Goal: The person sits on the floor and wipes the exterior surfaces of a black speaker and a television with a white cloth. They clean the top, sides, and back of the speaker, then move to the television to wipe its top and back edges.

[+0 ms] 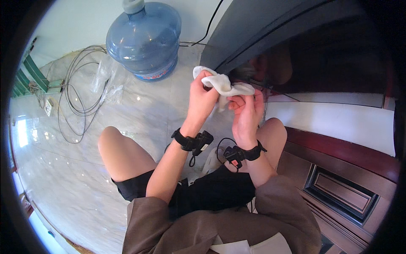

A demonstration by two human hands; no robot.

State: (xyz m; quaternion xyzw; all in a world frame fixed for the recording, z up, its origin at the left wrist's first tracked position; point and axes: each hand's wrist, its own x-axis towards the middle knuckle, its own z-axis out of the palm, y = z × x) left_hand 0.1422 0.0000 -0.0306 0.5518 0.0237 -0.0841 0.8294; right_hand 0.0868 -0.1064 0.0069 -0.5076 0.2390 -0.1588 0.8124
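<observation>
A twisted white cloth (pixel 223 85) is stretched between my two hands, over the floor in front of my knees. My left hand (pixel 204 96) pinches it near its left end, with the thumb on top. At the right end, my right hand (pixel 247 106) grips the cloth from below, fingers curled. Just beyond the cloth stands a dark appliance with a glossy front (pixel 263 63), its lower edge close to my fingers. Whether the cloth touches that surface I cannot tell. A black strap with a small device sits on each of my wrists.
A large blue water-cooler bottle (pixel 146 41) stands by the wall. Left of it lie a loose coil of black cable (pixel 73 104) and crumpled clear plastic (pixel 109 79) on the marble-look floor (pixel 79 177). Green metal framework (pixel 35 74) stands far left; a brown panelled cabinet (pixel 342 190) flanks me at right.
</observation>
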